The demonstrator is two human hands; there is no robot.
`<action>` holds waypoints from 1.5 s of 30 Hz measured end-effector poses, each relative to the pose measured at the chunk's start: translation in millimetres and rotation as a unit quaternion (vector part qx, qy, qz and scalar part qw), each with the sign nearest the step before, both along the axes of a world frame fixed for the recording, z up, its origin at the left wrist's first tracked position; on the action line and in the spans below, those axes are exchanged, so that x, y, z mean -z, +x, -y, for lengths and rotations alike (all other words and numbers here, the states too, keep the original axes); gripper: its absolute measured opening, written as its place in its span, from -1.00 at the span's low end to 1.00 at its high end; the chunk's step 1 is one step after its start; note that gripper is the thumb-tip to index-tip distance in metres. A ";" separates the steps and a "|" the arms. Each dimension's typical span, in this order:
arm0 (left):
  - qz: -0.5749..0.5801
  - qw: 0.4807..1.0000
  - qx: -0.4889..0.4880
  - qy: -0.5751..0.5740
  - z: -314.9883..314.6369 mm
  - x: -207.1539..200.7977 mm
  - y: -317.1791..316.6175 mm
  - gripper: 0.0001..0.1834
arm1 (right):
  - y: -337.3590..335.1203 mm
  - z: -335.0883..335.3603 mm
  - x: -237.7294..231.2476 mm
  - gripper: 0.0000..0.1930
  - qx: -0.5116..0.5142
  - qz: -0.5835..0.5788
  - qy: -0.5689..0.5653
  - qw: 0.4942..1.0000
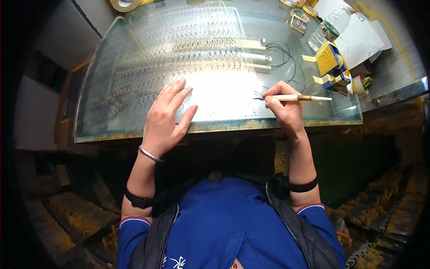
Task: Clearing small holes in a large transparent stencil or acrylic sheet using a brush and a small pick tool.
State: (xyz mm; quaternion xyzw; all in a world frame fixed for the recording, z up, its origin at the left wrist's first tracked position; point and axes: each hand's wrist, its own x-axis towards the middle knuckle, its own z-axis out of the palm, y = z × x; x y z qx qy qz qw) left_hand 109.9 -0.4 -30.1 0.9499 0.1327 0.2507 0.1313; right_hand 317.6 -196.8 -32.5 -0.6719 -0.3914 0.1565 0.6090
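My left hand (165, 116) lies with its fingers spread on a transparent film (148, 58) covered in rows of small dark marks. The film rests on a glass-topped table (329, 112), lit brightly from below near my hands. Between the thumb and fingers of my right hand (289, 114) is a slim white-handled brush (316, 97). Its thin dark tip points left, close to the lit surface near the film's right part; whether it touches cannot be made out.
Tube lamps (255, 59) with black cables (286, 56) show beyond my right hand. Farther right are a blue-and-yellow tape dispenser (329, 60), a clear plastic bottle (331, 29) and white papers (360, 40). A tape roll (125, 3) sits at the far left edge.
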 end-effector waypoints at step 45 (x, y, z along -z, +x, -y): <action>0.081 0.987 -0.136 -0.005 -67.9 -14.4 -69.2 -0.56 | 2.1 2.6 -8.5 -0.92 -0.023 -0.088 0.024 0.996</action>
